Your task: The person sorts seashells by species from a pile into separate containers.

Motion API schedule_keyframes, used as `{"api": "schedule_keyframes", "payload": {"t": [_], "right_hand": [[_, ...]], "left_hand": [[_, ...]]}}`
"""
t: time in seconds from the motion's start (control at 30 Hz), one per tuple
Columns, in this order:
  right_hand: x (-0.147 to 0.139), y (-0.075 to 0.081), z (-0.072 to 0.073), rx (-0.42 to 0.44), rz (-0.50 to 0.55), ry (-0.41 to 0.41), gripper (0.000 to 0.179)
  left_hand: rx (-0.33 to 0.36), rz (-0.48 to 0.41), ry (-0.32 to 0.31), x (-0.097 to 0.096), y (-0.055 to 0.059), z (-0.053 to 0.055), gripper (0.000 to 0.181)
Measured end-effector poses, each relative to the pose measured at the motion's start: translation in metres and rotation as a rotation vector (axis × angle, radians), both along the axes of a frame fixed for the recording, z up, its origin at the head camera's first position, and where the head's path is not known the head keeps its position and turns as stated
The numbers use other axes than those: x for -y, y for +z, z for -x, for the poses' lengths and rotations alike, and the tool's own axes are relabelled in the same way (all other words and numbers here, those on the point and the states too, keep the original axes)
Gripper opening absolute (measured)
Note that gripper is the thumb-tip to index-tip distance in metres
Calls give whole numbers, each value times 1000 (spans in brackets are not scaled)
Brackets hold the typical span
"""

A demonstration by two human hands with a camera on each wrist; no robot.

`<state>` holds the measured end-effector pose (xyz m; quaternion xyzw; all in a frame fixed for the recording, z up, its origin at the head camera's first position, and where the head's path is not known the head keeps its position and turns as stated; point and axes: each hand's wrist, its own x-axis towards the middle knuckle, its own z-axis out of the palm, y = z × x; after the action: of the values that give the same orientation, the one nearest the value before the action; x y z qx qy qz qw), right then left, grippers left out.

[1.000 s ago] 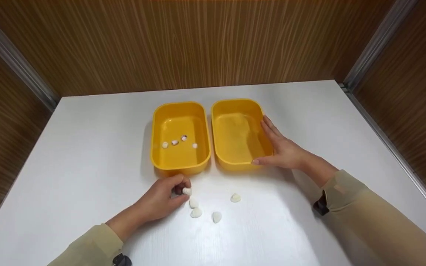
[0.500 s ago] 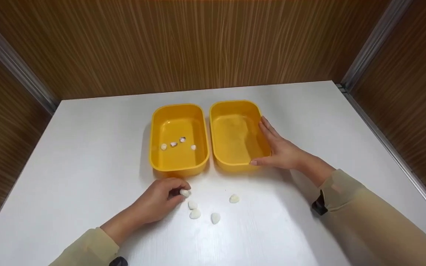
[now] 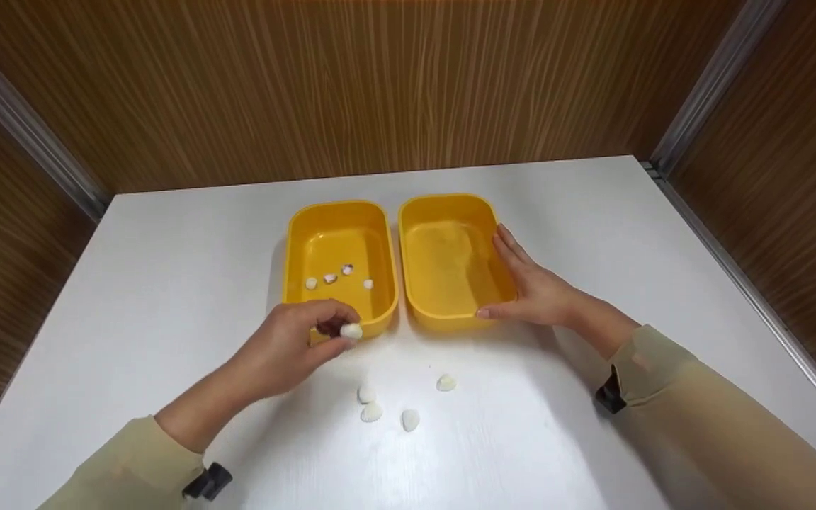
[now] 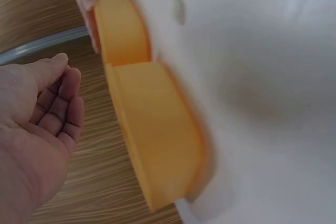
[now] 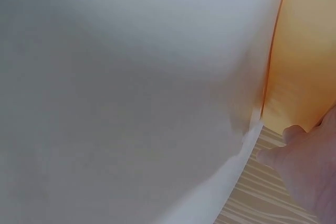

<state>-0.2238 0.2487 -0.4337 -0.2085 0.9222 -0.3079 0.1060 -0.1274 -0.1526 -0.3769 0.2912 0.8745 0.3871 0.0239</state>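
Observation:
My left hand [image 3: 293, 341] pinches a small white seashell [image 3: 351, 331] between thumb and fingers, above the front rim of the left yellow tub [image 3: 290, 255]. In the left wrist view the same hand [image 4: 37, 114] shows its curled fingers, and the shell is hidden there. Inside that tub lie several small shells [image 3: 330, 278], some with dark markings. My right hand [image 3: 546, 292] rests on the near right corner of the right yellow tub [image 3: 443, 316], its fingers straight along the side wall and its thumb at the front rim. No shells show inside this tub.
Several white shells lie loose on the white table in front of the tubs, among them one nearer shell [image 3: 410, 420] and one to the right [image 3: 446, 382]. A wood-grain panel [image 3: 380, 92] stands behind the table [image 3: 188, 269], with more panels at both sides.
My left hand has lifted the shell from the table and moved it forward and up over the left tub's front rim. My right hand keeps its place on the right tub.

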Motion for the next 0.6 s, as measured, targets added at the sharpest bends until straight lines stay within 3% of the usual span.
{"api": "schedule_keyframes", "payload": {"t": [0.13, 0.33, 0.6], "right_hand": [[1, 1, -1, 1, -13, -6, 134], [1, 0, -1, 2, -14, -11, 134], [1, -1, -1, 9, -13, -21, 134]], "left_hand": [[-54, -37, -3, -6, 19, 14, 19], [-114, -63, 11, -27, 32, 48, 20], [11, -99, 87, -65, 28, 95, 27]]}}
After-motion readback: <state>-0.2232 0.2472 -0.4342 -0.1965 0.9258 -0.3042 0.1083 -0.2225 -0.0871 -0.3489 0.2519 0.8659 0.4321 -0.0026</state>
